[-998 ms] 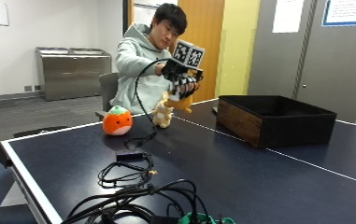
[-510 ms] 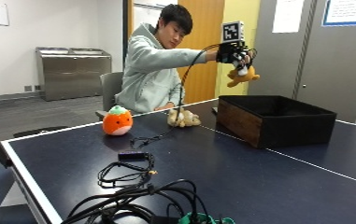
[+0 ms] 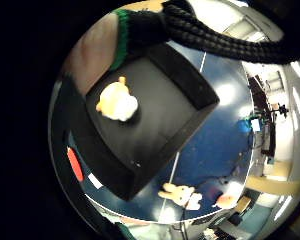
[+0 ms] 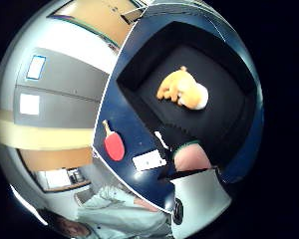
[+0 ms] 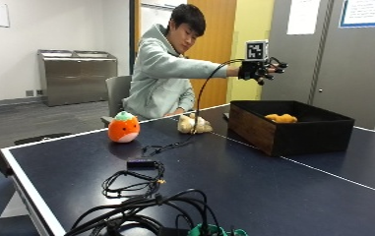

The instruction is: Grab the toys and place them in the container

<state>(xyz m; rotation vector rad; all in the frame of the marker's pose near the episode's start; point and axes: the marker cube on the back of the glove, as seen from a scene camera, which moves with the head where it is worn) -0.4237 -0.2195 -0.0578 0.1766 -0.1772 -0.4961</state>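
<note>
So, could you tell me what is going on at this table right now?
A person seated at the table is clearing toys into a black box. Their gloved right hand hovers above the box with fingers spread and holds nothing. An orange plush toy lies inside the box. Two toys are not yet in: a beige plush beside the box, and a round orange toy farther along the table.

Three plush toys — one orange (image 5: 281, 118), one cream (image 5: 193, 124), one pumpkin-like (image 5: 124, 127) — and one black container (image 5: 291, 132).

plush toy (image 5: 280, 118), matt container (image 5: 318, 133) (wood-look side)
</note>
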